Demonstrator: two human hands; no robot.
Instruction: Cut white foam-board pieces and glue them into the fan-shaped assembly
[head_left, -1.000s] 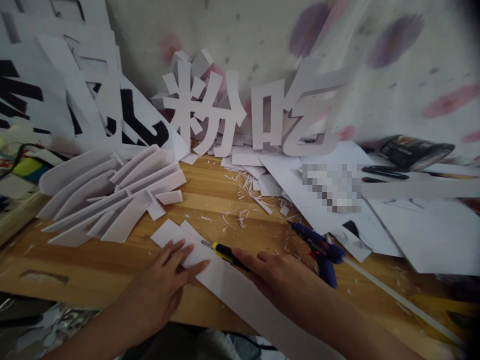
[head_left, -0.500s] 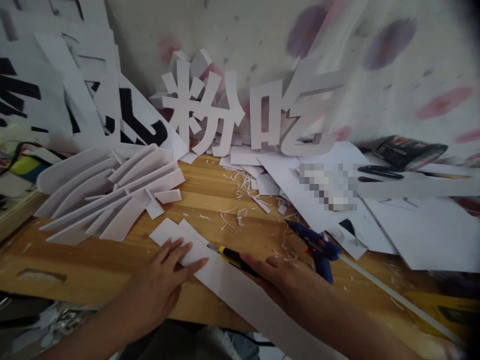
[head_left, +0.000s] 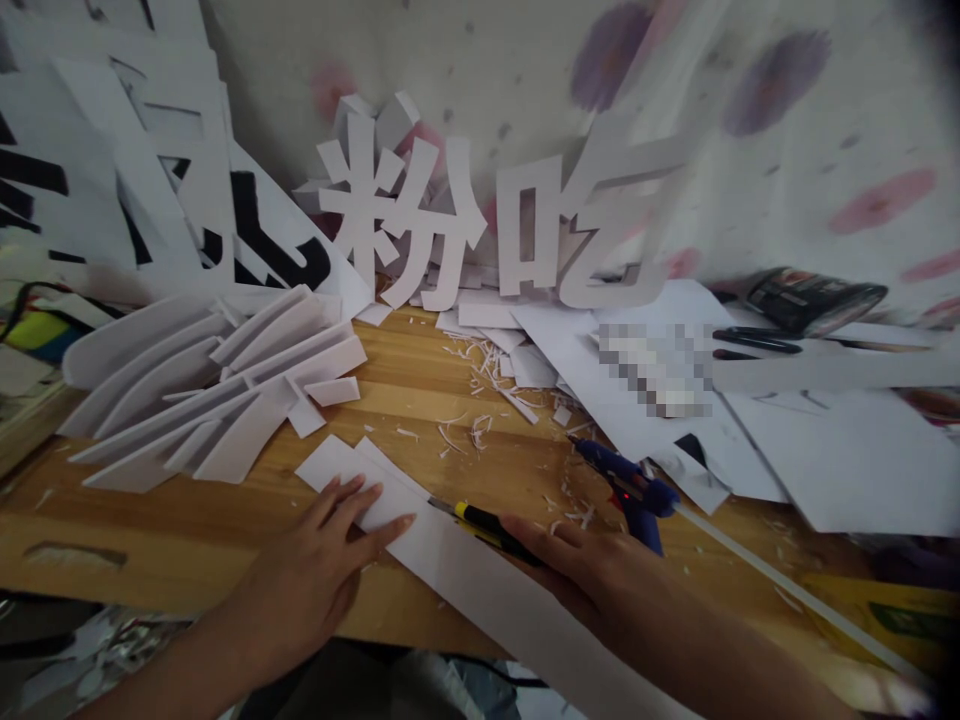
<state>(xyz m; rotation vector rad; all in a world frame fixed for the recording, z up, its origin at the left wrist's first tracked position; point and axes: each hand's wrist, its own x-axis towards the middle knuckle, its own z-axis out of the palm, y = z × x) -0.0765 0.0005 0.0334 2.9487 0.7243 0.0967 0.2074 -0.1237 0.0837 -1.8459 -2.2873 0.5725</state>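
A long white strip of foam board or thick card (head_left: 469, 575) runs slantwise over the table edge towards me. My left hand (head_left: 322, 550) presses on its far part, fingers spread and holding nothing. A yellow and black utility knife (head_left: 487, 525) is gripped in my right hand (head_left: 600, 575), forefinger stretched along its handle. The blade rests on the strip, to the right of my left fingertips. Between the blade and the strip's far end runs a cut line, with a narrow sliver along the upper edge.
A blue glue gun (head_left: 630, 490) with a long glue stick lies to the right. White curved pieces (head_left: 225, 390) are heaped at left. Cut-out characters (head_left: 420, 230) stand at the back, above shavings (head_left: 495, 375). Black scissors (head_left: 757, 342) and white sheets (head_left: 855, 460) are at right.
The knife and my right hand have slid a little towards me and to the right along the strip, lengthening the cut line. My left hand stays in place on the strip.
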